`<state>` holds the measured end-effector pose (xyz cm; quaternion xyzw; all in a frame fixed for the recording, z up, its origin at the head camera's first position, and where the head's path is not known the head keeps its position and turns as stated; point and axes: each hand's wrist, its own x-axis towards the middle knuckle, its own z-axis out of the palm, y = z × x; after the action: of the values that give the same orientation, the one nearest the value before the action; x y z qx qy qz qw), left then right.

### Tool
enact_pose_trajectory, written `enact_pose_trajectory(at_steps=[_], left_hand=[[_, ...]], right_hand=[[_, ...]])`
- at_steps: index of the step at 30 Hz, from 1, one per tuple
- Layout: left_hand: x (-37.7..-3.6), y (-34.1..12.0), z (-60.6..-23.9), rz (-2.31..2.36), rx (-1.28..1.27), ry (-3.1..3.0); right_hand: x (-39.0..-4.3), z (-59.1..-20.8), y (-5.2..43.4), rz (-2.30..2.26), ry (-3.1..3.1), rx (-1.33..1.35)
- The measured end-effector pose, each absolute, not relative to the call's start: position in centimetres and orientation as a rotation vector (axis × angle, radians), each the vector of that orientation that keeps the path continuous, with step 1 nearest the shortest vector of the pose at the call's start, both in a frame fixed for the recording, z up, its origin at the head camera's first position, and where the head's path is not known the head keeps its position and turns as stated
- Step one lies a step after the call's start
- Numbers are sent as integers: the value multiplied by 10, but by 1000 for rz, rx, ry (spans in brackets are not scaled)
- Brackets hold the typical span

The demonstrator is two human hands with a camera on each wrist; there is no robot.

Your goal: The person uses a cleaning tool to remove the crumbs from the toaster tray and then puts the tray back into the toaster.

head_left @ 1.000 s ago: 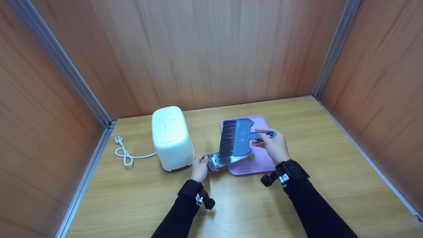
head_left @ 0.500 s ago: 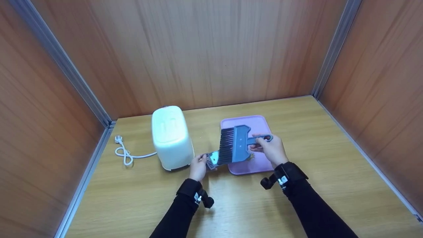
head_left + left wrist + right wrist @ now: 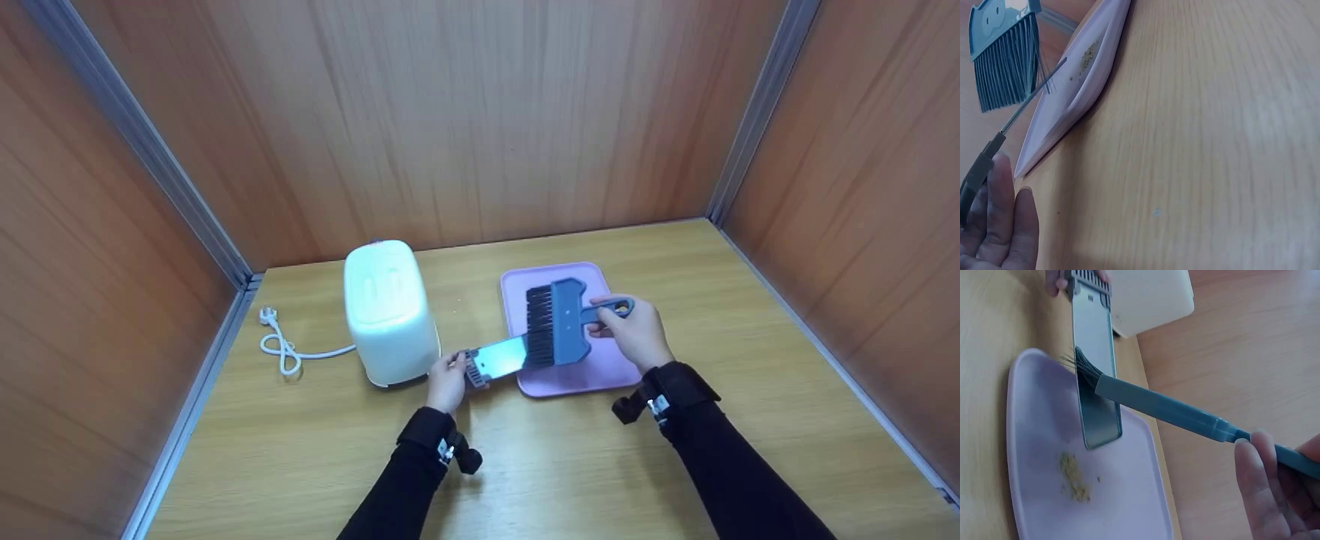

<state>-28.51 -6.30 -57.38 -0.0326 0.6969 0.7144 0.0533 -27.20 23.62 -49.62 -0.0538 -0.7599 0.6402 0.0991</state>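
My left hand [image 3: 448, 381] grips the grey slotted end of a flat metal crumb tray [image 3: 501, 358]. In the right wrist view the crumb tray [image 3: 1094, 332] slopes over a purple tray [image 3: 1129, 506]. My right hand [image 3: 634, 330] pinches the handle of a blue hand brush [image 3: 570, 322]. The dark bristles of the brush [image 3: 1086, 365] press on the crumb tray's surface and bend there. Brownish crumbs [image 3: 1073, 477] lie in a small heap on the purple tray, below the crumb tray's free end; the brush hides them in the head view.
A white toaster-like appliance [image 3: 390, 315] stands close to the left hand. Its white cord and plug [image 3: 281, 345] lie on the table to its left. Wooden panels [image 3: 480, 127] enclose the table at the back and both sides.
The brush first swept left and down along the crumb tray, then back right towards its free end. My left hand has shifted very slightly left with the crumb tray.
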Motion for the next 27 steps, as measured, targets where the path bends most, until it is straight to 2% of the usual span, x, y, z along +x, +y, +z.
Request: enact_pose_trajectory(at_steps=[9, 27], left_hand=[[-287, -63, -574, 2178, -141, 2094], [-286, -62, -571, 2137, -177, 2179]], right_hand=[[-273, -493, 246, 1671, -2382, -186], [-270, -491, 246, 1510, -2400, -117]])
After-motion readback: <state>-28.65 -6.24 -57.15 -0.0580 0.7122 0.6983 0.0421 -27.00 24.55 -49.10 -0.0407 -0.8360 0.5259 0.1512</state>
